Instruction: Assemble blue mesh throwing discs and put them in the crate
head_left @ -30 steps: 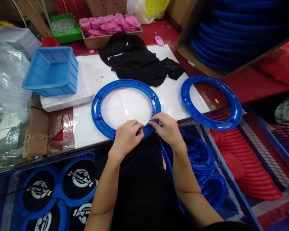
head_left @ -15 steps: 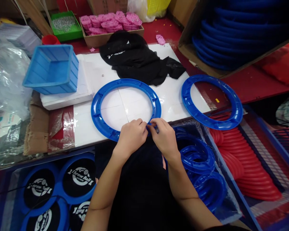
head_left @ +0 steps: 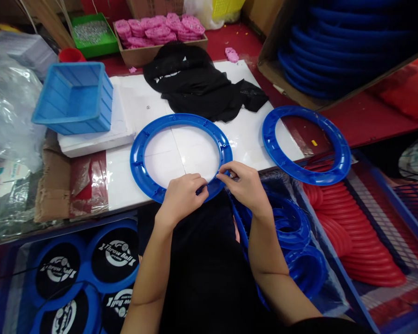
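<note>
A blue plastic ring (head_left: 137, 163) lies ribbed side up on the white board, its near edge in front of me. My left hand (head_left: 184, 197) is over the ring's near edge, fingers curled and thumb against the forefinger; what they hold, if anything, is too small to make out. At the near right part of the ring, my right hand (head_left: 245, 186) has thumb and forefinger pinched together at the rim, and any small piece between them is hidden. A second blue ring (head_left: 273, 152) rests to the right, partly over the table edge.
Black fabric (head_left: 202, 83) lies behind the ring. A blue bin (head_left: 73, 123) stands left, with a green tray (head_left: 106, 44) of small metal pieces behind. Pink parts fill a carton (head_left: 139, 58). Crates below hold "Throw Ball" discs (head_left: 114, 255), blue rings (head_left: 301, 236) and red rings (head_left: 362, 236).
My hands have moved apart. The right one has shifted right and slightly up along the ring's rim, the left one slightly left and down. The ring has barely moved.
</note>
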Available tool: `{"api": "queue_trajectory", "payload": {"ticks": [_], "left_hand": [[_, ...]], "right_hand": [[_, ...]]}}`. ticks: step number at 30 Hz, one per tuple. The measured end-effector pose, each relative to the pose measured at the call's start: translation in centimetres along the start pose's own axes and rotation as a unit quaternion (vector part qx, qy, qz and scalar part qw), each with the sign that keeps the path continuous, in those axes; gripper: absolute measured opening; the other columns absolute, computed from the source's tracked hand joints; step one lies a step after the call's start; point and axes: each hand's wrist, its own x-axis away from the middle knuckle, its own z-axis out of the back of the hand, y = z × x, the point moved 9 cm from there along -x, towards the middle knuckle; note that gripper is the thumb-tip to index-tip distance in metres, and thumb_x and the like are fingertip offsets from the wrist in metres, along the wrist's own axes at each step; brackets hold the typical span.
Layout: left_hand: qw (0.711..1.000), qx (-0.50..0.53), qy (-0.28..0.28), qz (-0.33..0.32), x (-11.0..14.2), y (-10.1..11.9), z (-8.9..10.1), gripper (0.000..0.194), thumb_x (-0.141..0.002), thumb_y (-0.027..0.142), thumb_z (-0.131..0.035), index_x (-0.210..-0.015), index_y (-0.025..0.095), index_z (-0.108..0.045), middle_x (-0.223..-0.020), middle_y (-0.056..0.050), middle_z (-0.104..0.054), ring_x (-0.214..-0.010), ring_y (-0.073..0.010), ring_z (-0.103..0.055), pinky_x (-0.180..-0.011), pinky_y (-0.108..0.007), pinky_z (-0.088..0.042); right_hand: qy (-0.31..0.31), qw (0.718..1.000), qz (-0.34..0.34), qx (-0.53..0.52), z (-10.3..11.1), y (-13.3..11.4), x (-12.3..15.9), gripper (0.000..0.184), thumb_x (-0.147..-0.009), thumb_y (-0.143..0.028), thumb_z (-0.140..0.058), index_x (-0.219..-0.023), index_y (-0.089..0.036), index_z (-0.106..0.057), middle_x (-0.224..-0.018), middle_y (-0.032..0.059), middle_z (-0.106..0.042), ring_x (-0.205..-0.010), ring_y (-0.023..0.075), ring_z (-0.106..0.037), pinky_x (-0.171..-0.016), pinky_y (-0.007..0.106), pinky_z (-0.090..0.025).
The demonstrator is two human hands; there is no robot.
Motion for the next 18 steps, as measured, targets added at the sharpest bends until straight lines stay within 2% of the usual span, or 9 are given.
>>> {"api": "queue_trajectory", "payload": {"ticks": [4,8,11,14,18], "left_hand": [[1.000,0.007,-0.003,-0.007,0.0,-0.2,0.2,0.019,-0.097,0.018,-0.060,-0.097,0.023,-0.079,-0.096,-0.002,-0.078,-0.094,-0.0209,-0.073,-0.075,-0.031,-0.050],[0.999,0.013,-0.009,-0.042,0.4,0.2,0.6,0.019,-0.099,0.021,-0.059,-0.100,0.023,-0.078,-0.097,-0.002,-0.077,-0.095,-0.0209,-0.073,-0.077,-0.031,-0.052],[0.998,-0.041,-0.007,-0.046,0.8,1.1,0.8,0.021,-0.098,0.021,-0.058,-0.107,0.023,-0.077,-0.106,-0.006,-0.076,-0.099,-0.0244,-0.071,-0.077,-0.034,-0.054],[0.995,-0.093,-0.004,-0.038,0.8,2.1,0.3,0.026,-0.095,0.018,-0.058,-0.116,0.019,-0.074,-0.111,-0.009,-0.074,-0.101,-0.0283,-0.070,-0.077,-0.038,-0.055],[0.995,-0.092,-0.009,-0.025,0.5,2.3,-0.5,0.024,-0.098,0.018,-0.056,-0.116,0.019,-0.072,-0.108,-0.009,-0.073,-0.099,-0.0266,-0.070,-0.076,-0.036,-0.054]], "right_hand": [[0.007,1.000,-0.019,0.002,-0.5,0.5,0.2,0.007,-0.092,-0.018,-0.068,-0.091,-0.024,-0.065,-0.090,0.0026,-0.072,-0.085,0.0212,-0.067,-0.081,0.034,-0.052],[0.037,0.999,-0.033,0.006,-1.0,0.2,1.4,0.007,-0.094,-0.017,-0.065,-0.096,-0.024,-0.064,-0.095,0.0053,-0.071,-0.093,0.0240,-0.069,-0.087,0.038,-0.054],[0.054,0.997,-0.052,0.025,-1.4,-0.1,2.3,0.007,-0.096,-0.019,-0.062,-0.099,-0.025,-0.065,-0.098,0.0076,-0.071,-0.096,0.0266,-0.070,-0.089,0.041,-0.055],[0.063,0.995,-0.074,0.037,-1.8,-0.3,3.1,0.011,-0.096,-0.018,-0.060,-0.103,-0.025,-0.065,-0.101,0.0088,-0.072,-0.095,0.0276,-0.070,-0.089,0.043,-0.055],[0.055,0.995,-0.076,0.042,-2.3,-0.8,3.5,0.014,-0.096,-0.018,-0.059,-0.107,-0.026,-0.065,-0.098,0.0079,-0.073,-0.096,0.0283,-0.070,-0.088,0.043,-0.055]]}}
